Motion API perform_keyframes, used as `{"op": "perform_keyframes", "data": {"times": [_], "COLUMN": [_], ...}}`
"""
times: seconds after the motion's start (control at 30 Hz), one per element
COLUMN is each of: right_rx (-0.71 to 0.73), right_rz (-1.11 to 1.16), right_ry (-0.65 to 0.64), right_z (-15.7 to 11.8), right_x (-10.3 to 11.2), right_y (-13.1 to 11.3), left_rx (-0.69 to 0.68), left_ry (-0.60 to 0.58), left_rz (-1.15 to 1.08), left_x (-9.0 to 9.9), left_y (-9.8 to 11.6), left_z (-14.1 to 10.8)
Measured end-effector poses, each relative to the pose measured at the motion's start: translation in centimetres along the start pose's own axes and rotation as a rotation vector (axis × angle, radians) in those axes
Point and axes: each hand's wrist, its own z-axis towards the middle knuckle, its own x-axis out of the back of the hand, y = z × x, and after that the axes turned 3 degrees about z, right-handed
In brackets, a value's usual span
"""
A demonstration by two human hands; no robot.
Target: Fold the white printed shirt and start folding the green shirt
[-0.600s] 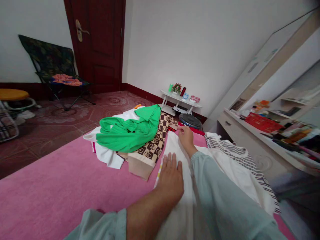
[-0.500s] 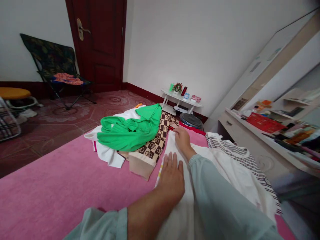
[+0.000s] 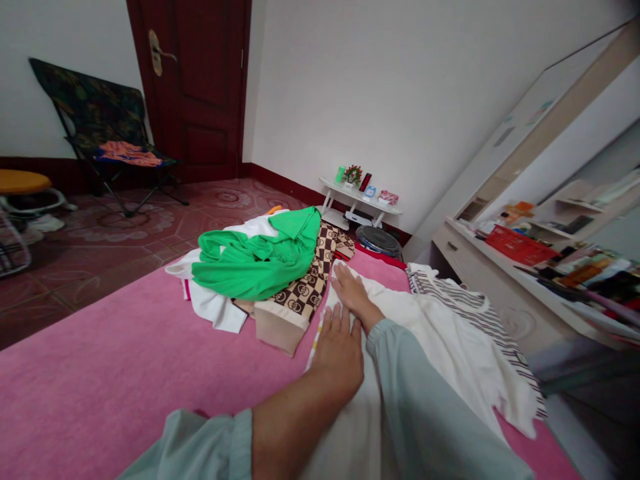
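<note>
Both left hand (image 3: 339, 355) and right hand (image 3: 351, 292) are lying flat on a white garment (image 3: 361, 427). It's looking soft, light, probably best gripped edgewise.

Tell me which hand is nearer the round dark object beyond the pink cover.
Right. The right hand lies on the white fabric, short of the round dark object; the left hand lies farther back from it, nearer the camera.
</note>
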Motion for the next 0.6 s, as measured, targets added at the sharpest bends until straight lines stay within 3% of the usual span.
{"op": "perform_keyframes", "data": {"times": [0.1, 0.2, 0.33, 0.4, 0.5, 0.6], "right_rx": [0.008, -0.022, -0.233, -0.371, -0.553, -0.608], "right_rz": [0.222, 0.328, 0.203, 0.094, -0.118, -0.239], "right_ry": [-0.075, 0.023, 0.273, 0.334, 0.297, 0.214], "right_z": [-0.3, -0.6, -3.6, -6.0, -9.1, -10.5], "right_x": [0.2, 2.7, 6.6, 7.6, 7.8, 7.3], "right_y": [0.9, 2.4, 5.7, 7.5, 9.3, 9.8], "left_rx": [0.010, 0.006, -0.008, -0.002, -0.005, -0.014], "left_ry": [0.008, 0.023, 0.047, 0.053, 0.070, 0.091], "left_rz": [0.005, 0.019, 0.039, 0.050, 0.064, 0.075], "left_x": [-0.1, -0.2, -0.4, -0.5, -0.6, -0.7], "left_y": [-0.1, -0.1, -0.1, -0.1, -0.1, -0.1], "left_z": [0.0, -0.1, -0.1, -0.1, -0.1, -0.1]}}
